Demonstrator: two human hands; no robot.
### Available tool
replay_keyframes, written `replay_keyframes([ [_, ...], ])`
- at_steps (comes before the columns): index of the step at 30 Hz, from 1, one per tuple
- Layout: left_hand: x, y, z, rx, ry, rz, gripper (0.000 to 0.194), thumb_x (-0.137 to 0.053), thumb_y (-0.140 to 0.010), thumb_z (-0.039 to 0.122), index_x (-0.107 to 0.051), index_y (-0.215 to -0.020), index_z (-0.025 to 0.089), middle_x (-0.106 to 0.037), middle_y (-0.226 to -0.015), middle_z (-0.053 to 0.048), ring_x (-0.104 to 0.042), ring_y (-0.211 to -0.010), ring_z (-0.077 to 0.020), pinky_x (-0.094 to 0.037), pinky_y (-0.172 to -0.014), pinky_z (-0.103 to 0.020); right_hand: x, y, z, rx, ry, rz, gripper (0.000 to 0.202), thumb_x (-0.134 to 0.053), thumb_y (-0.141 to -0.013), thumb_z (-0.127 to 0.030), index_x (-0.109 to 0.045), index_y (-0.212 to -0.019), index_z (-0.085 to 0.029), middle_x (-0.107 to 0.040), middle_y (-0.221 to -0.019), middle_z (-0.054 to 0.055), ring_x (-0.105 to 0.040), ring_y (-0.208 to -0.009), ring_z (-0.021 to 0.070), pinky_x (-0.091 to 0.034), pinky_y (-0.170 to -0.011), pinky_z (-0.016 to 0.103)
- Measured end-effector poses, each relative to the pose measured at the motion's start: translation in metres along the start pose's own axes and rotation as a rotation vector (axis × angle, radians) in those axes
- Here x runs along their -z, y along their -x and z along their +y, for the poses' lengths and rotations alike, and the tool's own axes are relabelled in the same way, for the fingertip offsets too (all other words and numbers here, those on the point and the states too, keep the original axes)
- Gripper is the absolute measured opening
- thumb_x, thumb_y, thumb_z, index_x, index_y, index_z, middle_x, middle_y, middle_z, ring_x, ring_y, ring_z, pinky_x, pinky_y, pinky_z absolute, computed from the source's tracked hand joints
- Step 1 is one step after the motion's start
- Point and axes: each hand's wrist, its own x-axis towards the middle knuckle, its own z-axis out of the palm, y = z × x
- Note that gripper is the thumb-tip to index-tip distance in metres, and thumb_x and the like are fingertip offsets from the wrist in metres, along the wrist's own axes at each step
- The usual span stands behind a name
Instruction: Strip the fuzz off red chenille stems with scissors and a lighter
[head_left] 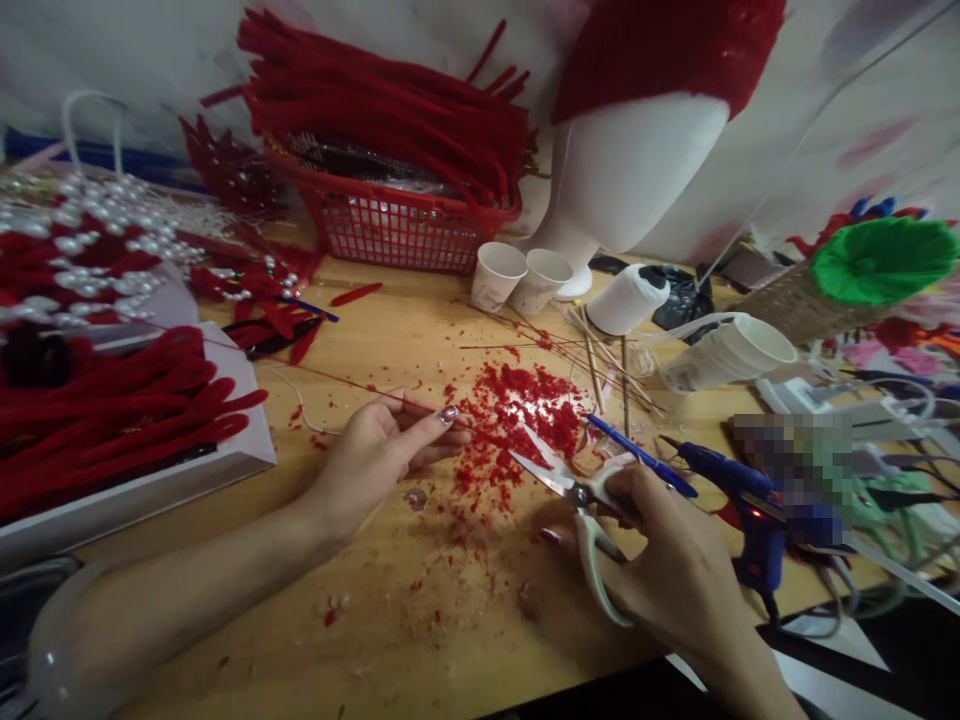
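Observation:
Between the thumb and fingers of my left hand (382, 450) is pinched a thin red stem (337, 377), which runs out to the upper left and a little past the fingertips on the right. My right hand (667, 560) has its fingers in the handles of a pair of pale-handled scissors (578, 493). The scissor blades are parted and point up and left, a short way right of my left fingertips. Under and beyond the blades lies a heap of small red clippings (502, 410), with more bits scattered toward the front of the wooden table (300, 620).
A red basket (405, 230) of fuzzy red stems stands at the back, beside paper cups (499, 272) and a white mannequin head (637, 170). A white box (247, 440) is at left. A blue pen (641, 455) and glue gun (750, 500) lie at right.

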Motion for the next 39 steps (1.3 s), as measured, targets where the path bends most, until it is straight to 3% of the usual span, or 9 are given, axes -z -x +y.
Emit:
replay_keyframes([
  [5, 0.0005, 0.0012, -0.0007, -0.030, -0.032, -0.039, 0.019, -0.074, -0.071, 0.020, -0.056, -0.073, 0.015, -0.073, -0.070, -0.001, -0.072, -0.070, -0.0147, -0.057, -0.077, -0.028, -0.0002, -0.0007, -0.0005, 0.043, 0.066, 0.001, 0.021, -0.063, -0.074, -0.034, -0.048, -0.084, -0.021, -0.063, -0.067, 0.001, -0.060, -0.057, 0.0165, -0.040, -0.052, 0.025],
  [12, -0.0018, 0.0073, 0.0033, -0.094, -0.205, -0.100, 0.013, -0.074, -0.071, 0.020, -0.063, -0.071, 0.014, -0.071, -0.073, -0.002, -0.070, -0.069, -0.0138, -0.056, -0.072, -0.024, -0.0014, -0.0038, -0.0029, 0.085, 0.125, -0.048, 0.023, -0.062, -0.075, -0.038, -0.048, -0.080, -0.021, -0.061, -0.064, 0.001, -0.058, -0.058, 0.0173, -0.036, -0.051, 0.026],
  [17, -0.0011, 0.0075, 0.0027, -0.037, -0.268, -0.080, 0.013, -0.073, -0.073, 0.025, -0.064, -0.073, 0.015, -0.073, -0.072, -0.006, -0.071, -0.069, -0.0188, -0.046, -0.043, -0.018, -0.0015, -0.0037, -0.0039, 0.101, 0.114, -0.059, 0.019, -0.061, -0.074, -0.033, -0.049, -0.083, -0.021, -0.062, -0.067, 0.002, -0.060, -0.062, 0.0184, -0.037, -0.054, 0.027],
  [19, -0.0003, 0.0067, 0.0018, -0.029, -0.276, -0.072, 0.015, -0.073, -0.073, 0.027, -0.063, -0.074, 0.016, -0.073, -0.072, -0.006, -0.071, -0.069, -0.0201, -0.043, -0.039, -0.018, -0.0015, -0.0033, -0.0039, 0.100, 0.104, -0.059, 0.019, -0.060, -0.074, -0.033, -0.049, -0.083, -0.021, -0.062, -0.067, 0.002, -0.059, -0.061, 0.0183, -0.037, -0.054, 0.027],
  [24, -0.0007, 0.0065, 0.0018, -0.071, -0.268, -0.115, 0.011, -0.073, -0.073, 0.022, -0.065, -0.070, 0.015, -0.073, -0.072, -0.005, -0.071, -0.068, -0.0163, -0.051, -0.057, -0.020, -0.0023, -0.0035, -0.0032, 0.096, 0.115, -0.070, 0.018, -0.060, -0.071, -0.029, -0.050, -0.083, -0.021, -0.062, -0.066, 0.002, -0.059, -0.061, 0.0194, -0.037, -0.053, 0.027],
  [28, -0.0002, 0.0068, 0.0007, -0.059, -0.315, -0.125, 0.011, -0.072, -0.074, 0.024, -0.066, -0.072, 0.015, -0.074, -0.072, -0.006, -0.070, -0.069, -0.0174, -0.047, -0.049, -0.019, -0.0028, -0.0041, -0.0041, 0.123, 0.123, -0.068, 0.017, -0.059, -0.072, -0.029, -0.048, -0.083, -0.021, -0.062, -0.067, 0.002, -0.059, -0.059, 0.0182, -0.036, -0.053, 0.026],
  [33, 0.0017, 0.0059, -0.0014, -0.062, -0.318, -0.118, 0.015, -0.075, -0.071, 0.027, -0.067, -0.073, 0.015, -0.074, -0.074, -0.006, -0.069, -0.068, -0.0173, -0.052, -0.059, -0.023, -0.0024, -0.0046, -0.0052, 0.135, 0.125, -0.070, 0.016, -0.057, -0.072, -0.028, -0.047, -0.083, -0.021, -0.063, -0.066, 0.002, -0.058, -0.057, 0.0175, -0.034, -0.051, 0.026],
  [39, 0.0021, 0.0057, -0.0032, -0.029, -0.286, -0.116, 0.016, -0.075, -0.070, 0.027, -0.066, -0.073, 0.014, -0.073, -0.073, -0.005, -0.068, -0.065, -0.0156, -0.051, -0.059, -0.023, -0.0027, -0.0047, -0.0054, 0.129, 0.121, -0.064, 0.015, -0.056, -0.074, -0.030, -0.048, -0.081, -0.021, -0.062, -0.063, 0.001, -0.058, -0.056, 0.0166, -0.033, -0.050, 0.025],
])
